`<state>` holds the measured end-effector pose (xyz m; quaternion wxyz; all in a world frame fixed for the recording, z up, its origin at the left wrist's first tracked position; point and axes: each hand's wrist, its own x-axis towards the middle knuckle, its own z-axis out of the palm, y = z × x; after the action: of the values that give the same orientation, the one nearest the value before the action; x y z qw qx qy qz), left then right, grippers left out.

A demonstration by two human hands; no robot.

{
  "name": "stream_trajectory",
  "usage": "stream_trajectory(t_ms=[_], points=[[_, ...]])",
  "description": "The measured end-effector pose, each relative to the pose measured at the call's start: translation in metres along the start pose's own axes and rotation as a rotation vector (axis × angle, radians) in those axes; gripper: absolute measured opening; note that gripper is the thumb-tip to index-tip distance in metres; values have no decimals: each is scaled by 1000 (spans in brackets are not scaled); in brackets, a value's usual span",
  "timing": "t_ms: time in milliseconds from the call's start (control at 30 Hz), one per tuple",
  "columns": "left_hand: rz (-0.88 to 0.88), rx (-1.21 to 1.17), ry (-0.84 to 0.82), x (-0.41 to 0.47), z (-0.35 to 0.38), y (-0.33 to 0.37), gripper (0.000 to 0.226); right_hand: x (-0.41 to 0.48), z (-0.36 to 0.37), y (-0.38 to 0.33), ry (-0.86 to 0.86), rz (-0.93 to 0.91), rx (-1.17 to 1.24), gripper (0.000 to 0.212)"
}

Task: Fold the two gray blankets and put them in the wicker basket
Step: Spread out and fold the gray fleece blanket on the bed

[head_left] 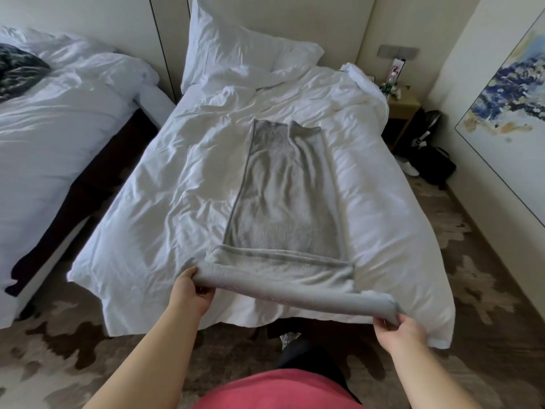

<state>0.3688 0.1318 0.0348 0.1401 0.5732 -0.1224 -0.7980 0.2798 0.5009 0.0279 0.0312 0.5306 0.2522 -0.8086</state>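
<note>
head view | the gray blanket (283, 196) is lying as a long strip on the bed (147, 202), flat for folding | your left hand (191, 293) and right hand (402, 332) are holding its near end raised, arms reaching forward, fingers (387, 322) pinching both corners | wicker basket not showing

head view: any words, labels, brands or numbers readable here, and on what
None can be read in this view.
The upright card on the nightstand: print too small and blurred to read.
The gray blanket and the painting: no label or writing shows.
</note>
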Motion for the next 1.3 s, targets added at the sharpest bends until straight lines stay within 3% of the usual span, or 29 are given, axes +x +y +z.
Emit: stream_trajectory(t_ms=[100, 200, 400, 533, 633, 900, 1200, 1300], points=[[25, -19, -98, 0, 37, 6, 45, 4, 44, -11, -34, 5, 18, 22], [29, -35, -175, 4, 80, 16, 32, 9, 93, -19, -107, -2, 8, 30], [44, -17, -183, 40, 177, 34, 8, 47, 206, -24, -203, 73, 12, 32], [82, 20, -189, 93, 235, 38, 17, 103, 276, -17, -207, 69, -64, 19], [87, 121, -148, 140, 256, 31, 48, 155, 305, -4, -203, 99, -224, 16], [-114, 233, 166, 196, 208, -23, 61, 230, 257, 24, 2, 269, -666, 22], [-75, 265, 420, 183, 138, -39, 37, 205, 174, 37, 96, 349, -833, 15], [-131, 276, 440, 188, 118, -51, 39, 201, 142, 51, 192, 469, -962, 29]])
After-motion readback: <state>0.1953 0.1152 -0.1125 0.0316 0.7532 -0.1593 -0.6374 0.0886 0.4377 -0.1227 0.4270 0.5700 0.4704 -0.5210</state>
